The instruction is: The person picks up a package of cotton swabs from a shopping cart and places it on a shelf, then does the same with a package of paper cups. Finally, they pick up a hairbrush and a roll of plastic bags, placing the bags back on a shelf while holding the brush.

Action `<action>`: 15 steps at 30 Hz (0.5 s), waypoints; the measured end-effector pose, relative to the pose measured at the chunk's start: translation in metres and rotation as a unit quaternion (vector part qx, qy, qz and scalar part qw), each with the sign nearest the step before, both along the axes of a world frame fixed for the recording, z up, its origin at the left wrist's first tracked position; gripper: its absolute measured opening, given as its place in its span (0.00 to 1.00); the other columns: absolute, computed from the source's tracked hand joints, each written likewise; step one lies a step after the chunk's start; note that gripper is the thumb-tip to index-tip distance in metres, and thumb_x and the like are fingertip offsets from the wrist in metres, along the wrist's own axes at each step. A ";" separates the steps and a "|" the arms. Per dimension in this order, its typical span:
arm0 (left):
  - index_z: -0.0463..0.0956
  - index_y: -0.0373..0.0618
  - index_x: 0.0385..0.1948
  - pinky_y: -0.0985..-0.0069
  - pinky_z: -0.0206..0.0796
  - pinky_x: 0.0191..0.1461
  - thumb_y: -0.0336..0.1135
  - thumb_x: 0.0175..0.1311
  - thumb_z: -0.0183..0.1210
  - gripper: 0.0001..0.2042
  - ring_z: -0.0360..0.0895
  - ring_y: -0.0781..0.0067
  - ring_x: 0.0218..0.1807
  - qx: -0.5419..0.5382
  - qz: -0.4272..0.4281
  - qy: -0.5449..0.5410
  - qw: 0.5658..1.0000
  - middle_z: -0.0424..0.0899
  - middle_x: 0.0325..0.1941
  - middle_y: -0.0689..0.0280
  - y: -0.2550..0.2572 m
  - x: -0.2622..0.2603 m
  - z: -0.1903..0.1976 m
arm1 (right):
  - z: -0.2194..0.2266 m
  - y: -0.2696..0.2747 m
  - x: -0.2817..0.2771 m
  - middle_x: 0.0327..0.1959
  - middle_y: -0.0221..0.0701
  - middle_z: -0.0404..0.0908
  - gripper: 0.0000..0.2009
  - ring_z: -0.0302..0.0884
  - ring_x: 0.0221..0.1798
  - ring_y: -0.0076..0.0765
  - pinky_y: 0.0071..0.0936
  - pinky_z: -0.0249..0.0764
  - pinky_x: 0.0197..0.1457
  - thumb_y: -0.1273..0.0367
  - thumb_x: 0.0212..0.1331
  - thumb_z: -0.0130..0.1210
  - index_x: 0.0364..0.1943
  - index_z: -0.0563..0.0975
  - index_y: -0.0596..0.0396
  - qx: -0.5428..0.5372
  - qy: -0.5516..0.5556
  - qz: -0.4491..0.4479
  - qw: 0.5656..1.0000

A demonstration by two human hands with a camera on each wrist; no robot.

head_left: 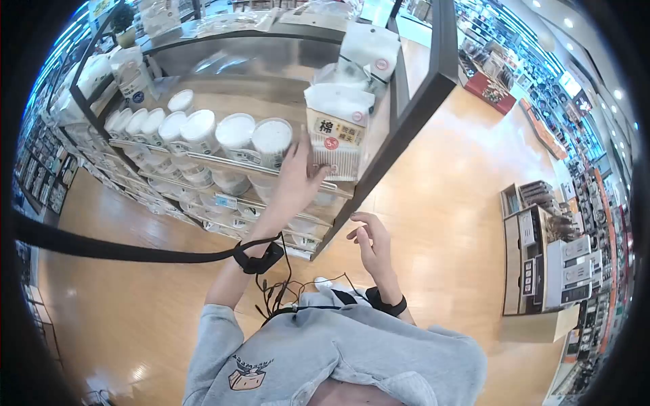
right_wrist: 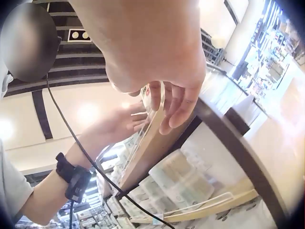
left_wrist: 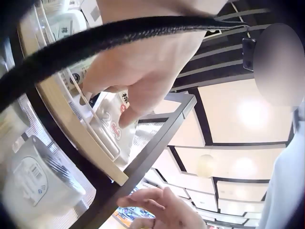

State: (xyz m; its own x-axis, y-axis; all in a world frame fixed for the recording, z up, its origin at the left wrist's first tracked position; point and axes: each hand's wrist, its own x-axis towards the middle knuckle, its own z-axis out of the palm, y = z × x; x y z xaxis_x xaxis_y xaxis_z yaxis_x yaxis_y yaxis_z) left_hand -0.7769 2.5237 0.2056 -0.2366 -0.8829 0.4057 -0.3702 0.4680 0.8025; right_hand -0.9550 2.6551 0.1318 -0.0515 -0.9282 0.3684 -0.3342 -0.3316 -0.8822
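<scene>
My left hand [head_left: 296, 177] reaches to the top ledge of a shop shelf, between a round white-lidded tub [head_left: 272, 141] and a bag of cotton swabs [head_left: 336, 132]. Its fingers extend along the bag's left side, and the thumb lies over the lower front. In the left wrist view, the thumb of the left hand [left_wrist: 143, 81] overlaps the bag's printed front [left_wrist: 114, 125]; the fingertips are partly hidden by the wire rail. Lower, beside the shelf's corner post, my right hand [head_left: 372, 247] hangs with loosely bent fingers and holds nothing.
A row of white-lidded tubs [head_left: 198, 128] lines the ledge behind a thin wire rail [left_wrist: 90, 114]. A dark metal post [head_left: 406, 128] rises at the shelf's right end. A black strap [head_left: 135, 250] crosses toward my left wrist, and cables [head_left: 284, 291] dangle near my waist.
</scene>
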 end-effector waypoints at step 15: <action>0.74 0.38 0.45 0.76 0.68 0.52 0.29 0.61 0.54 0.12 0.77 0.73 0.46 0.099 0.160 0.152 0.970 0.80 0.43 0.62 0.208 0.334 -0.039 | -0.026 -0.026 0.272 0.29 0.34 0.79 0.09 0.79 0.28 0.25 0.22 0.72 0.29 0.70 0.62 0.49 0.36 0.77 0.61 0.045 0.141 0.440 0.886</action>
State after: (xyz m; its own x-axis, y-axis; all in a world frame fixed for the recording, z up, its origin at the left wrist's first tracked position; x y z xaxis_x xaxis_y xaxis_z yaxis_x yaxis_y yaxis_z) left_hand -0.4430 2.7315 0.1670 0.1666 -0.9589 0.2296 -0.2039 0.1943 0.9595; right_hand -0.6833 2.6295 0.1059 0.7890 -0.5893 0.1736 -0.1927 -0.5058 -0.8409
